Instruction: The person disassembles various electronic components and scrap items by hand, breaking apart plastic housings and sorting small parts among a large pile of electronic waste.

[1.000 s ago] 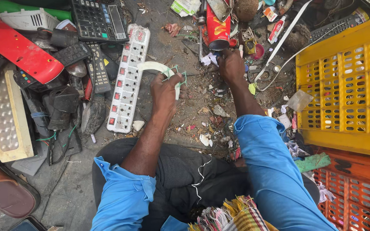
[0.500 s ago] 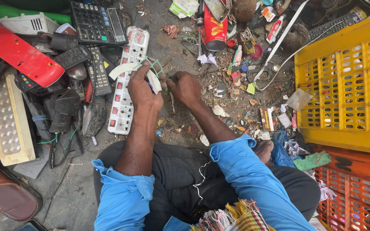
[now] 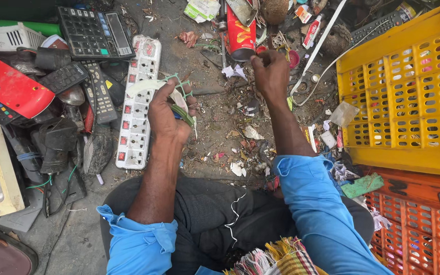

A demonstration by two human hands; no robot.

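Right hand (image 3: 271,71) moved up, fist closed; left hand (image 3: 166,114) grips white-green scrap (image 3: 151,85).

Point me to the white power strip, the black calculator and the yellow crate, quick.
white power strip (image 3: 139,109): head view, on its middle sockets, beside the left hand.
black calculator (image 3: 95,33): head view, on its keypad.
yellow crate (image 3: 408,97): head view, on its slotted side wall.

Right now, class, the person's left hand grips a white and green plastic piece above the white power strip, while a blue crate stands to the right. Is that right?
Not quite. The head view shows the crate is yellow, not blue. The rest holds: the left hand grips a white and green plastic piece above the white power strip, and the crate stands to the right.
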